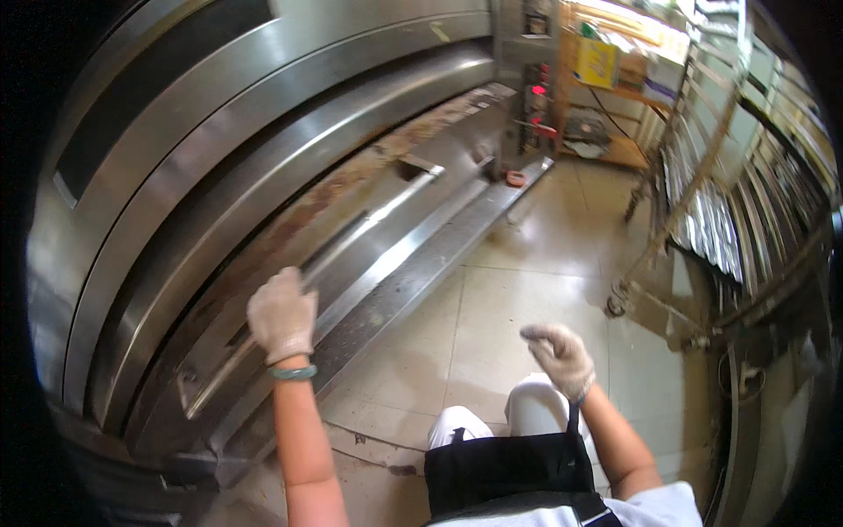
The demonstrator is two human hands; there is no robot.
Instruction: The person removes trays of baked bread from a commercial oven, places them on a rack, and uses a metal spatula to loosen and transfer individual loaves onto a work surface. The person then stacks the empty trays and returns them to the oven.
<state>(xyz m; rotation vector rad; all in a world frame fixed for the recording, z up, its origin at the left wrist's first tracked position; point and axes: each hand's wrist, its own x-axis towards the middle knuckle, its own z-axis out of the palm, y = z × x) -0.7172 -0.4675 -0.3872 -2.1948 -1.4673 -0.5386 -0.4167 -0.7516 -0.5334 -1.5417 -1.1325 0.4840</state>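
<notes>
My left hand [283,319], in a pale knit work glove, lies over the long metal handle bar [369,224] of a stainless-steel deck oven's lower door [461,141]. Its fingers wrap the bar, though their tips are hidden behind the hand. A green bangle [292,373] circles that wrist. My right hand [560,359], gloved alike and dark at the fingertips, hangs in the air over my knee. Nothing shows in it; its fingers are loosely bent, with the thumb apart. Brown residue streaks the strip [329,188] above the door.
A metal ledge [421,283] runs below the oven door, with a small orange object [516,178] near its far end. Red lights glow on the control panel [539,92]. To the right stands a wheeled rack [708,217] with trays. Wooden shelving [616,155] holds boxes behind the tiled floor [527,290].
</notes>
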